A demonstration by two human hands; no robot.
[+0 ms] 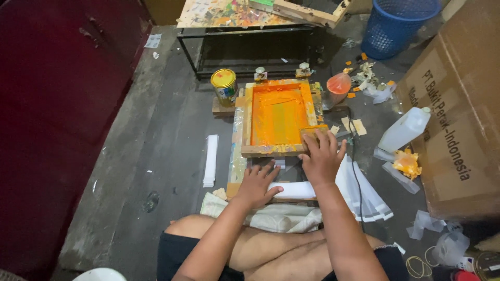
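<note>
A person sits cross-legged on the floor (156,156), looking down at a wooden screen frame (277,117) whose mesh is coated in orange ink. The frame lies flat on a low board, its near edge just ahead of both hands.

The right hand (323,156) rests on the frame's near right corner, fingers spread and pressing down on the wood; its grip is wide and flat, closed on nothing. The left hand (257,184) lies just below the frame's near edge, palm down with fingers splayed, on a white sheet (294,190) that sticks out from under the frame. This grip is also open and flat, pressing rather than grasping.

A stack of white sheets (364,198) fans out to the right of the right forearm. A narrow white pile (211,160) lies on the floor left of the frame, apart from it. Beyond the frame's far left corner stands a paint can (224,86) with a yellow lid, and near the far right corner is an orange-stained cup (338,86). To the right, a white plastic jug (405,130) leans by a cardboard box (458,104). A blue basket (396,23) stands at the top, beside a paint-spattered worktop (229,13).
</note>
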